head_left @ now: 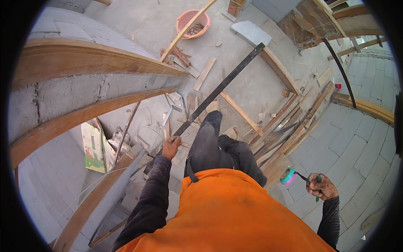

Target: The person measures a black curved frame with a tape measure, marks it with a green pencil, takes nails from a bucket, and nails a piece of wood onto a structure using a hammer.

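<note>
head: littered floor (252,84), block walls (352,143)

light is soft, with black-rimmed fisheye distortion.

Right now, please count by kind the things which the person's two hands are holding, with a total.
Long black bar: 1, in left hand
Teal-and-pink tape measure: 1, hanging from right hand
Green pencil-like stick: 1, in right hand
Total: 3
</note>
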Available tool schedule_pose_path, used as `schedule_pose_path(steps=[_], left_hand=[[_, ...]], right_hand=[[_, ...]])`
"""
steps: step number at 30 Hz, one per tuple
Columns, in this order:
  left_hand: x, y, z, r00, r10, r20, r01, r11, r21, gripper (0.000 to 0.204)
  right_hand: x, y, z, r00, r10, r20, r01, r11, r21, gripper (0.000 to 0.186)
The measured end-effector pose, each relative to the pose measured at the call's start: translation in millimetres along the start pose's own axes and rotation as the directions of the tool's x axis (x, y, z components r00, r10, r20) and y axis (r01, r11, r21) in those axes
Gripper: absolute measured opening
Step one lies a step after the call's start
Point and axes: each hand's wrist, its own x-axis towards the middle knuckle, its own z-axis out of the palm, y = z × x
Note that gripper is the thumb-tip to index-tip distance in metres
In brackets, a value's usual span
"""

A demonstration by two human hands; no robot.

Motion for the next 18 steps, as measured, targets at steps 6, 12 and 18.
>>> schedule_pose_path(steps=[6, 12, 18], left_hand=[[80, 22, 53, 0.965, -0.096, 0.246, 0.040, 0.974, 0.224, 0.075], [122, 15, 143, 0.973, -0.121, 0.198, -0.017, 0.815, 0.579, 0.085], [158, -9, 158, 0.992, -0.035, 0.121, -0.015, 0.920, 0.392, 0.071]], right_hand=[[206, -119, 123, 0.993, -0.080, 0.090, 0.119, 0.750, -0.650, 0.020], [485, -185, 169, 0.938, -0.319, 0.135, 0.330, 0.701, -0.632, 0.017], [801, -164, 254, 0.912, -0.271, 0.309, 0.410, 0.627, -0.662, 0.023]])
